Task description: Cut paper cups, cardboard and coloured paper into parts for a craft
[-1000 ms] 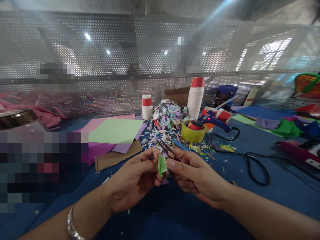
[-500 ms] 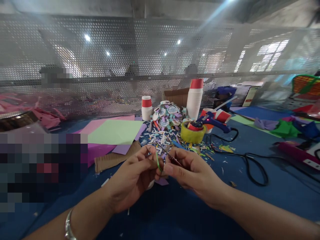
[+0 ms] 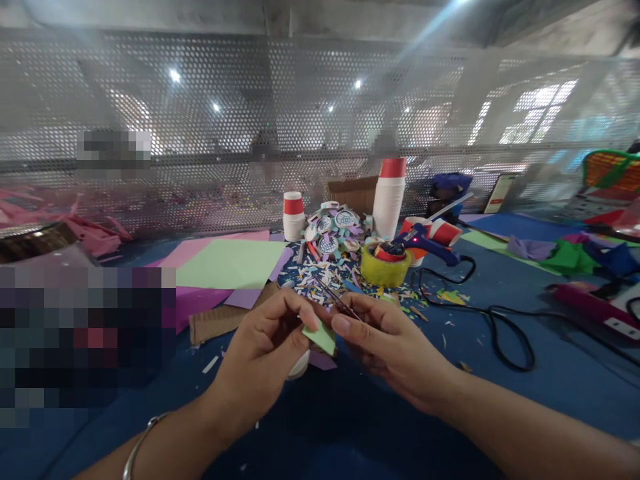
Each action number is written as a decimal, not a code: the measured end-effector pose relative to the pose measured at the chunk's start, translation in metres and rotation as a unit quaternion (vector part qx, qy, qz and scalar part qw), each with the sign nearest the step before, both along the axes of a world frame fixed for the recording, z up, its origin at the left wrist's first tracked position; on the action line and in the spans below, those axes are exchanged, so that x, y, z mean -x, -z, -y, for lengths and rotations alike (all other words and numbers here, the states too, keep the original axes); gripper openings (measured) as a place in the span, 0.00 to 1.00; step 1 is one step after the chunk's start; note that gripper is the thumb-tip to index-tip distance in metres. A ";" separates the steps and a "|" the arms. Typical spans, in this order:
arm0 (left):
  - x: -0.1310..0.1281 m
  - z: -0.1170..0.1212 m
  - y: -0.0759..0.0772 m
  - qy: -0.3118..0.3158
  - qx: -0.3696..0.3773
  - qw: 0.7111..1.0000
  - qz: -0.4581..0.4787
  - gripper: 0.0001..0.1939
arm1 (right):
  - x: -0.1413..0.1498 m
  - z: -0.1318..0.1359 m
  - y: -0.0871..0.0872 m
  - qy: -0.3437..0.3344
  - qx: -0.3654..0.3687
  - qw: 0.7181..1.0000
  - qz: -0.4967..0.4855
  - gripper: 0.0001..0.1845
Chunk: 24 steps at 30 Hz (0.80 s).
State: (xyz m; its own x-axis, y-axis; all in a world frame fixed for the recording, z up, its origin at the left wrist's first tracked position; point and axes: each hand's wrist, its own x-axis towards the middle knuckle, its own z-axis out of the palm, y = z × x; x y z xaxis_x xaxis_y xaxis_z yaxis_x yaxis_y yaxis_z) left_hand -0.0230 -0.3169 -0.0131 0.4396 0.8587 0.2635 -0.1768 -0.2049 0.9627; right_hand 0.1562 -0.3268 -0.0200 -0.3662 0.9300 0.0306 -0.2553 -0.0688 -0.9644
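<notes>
In the middle of the head view, my left hand point(image 3: 273, 353) pinches a small piece of light green paper point(image 3: 323, 337) between thumb and fingers. My right hand point(image 3: 387, 340) is closed around slim, pointed scissors point(image 3: 336, 298), whose narrow metal blades point up and to the left, just above the paper. Their handles are mostly hidden in my fingers. The two hands are close together over the table. Under my left hand lies a round white piece point(image 3: 299, 367), partly covered. A purple paper scrap point(image 3: 323, 361) shows beside it.
Behind my hands are paper clippings point(image 3: 320, 277), a heap of decorated round pieces point(image 3: 333, 230) and stacked paper cups point(image 3: 390, 200). A blue glue gun point(image 3: 430, 245) leans by a yellow tape roll point(image 3: 385, 267); its black cord point(image 3: 500, 340) loops rightward. Coloured sheets point(image 3: 230, 263) lie left.
My left hand has turned the green paper from edge-on so its flat face shows. The right hand has moved slightly, still holding the scissors.
</notes>
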 end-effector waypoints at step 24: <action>-0.008 -0.003 -0.007 -0.051 0.261 0.964 0.012 0.05 | -0.002 -0.003 0.001 0.035 -0.008 0.999 0.016 0.18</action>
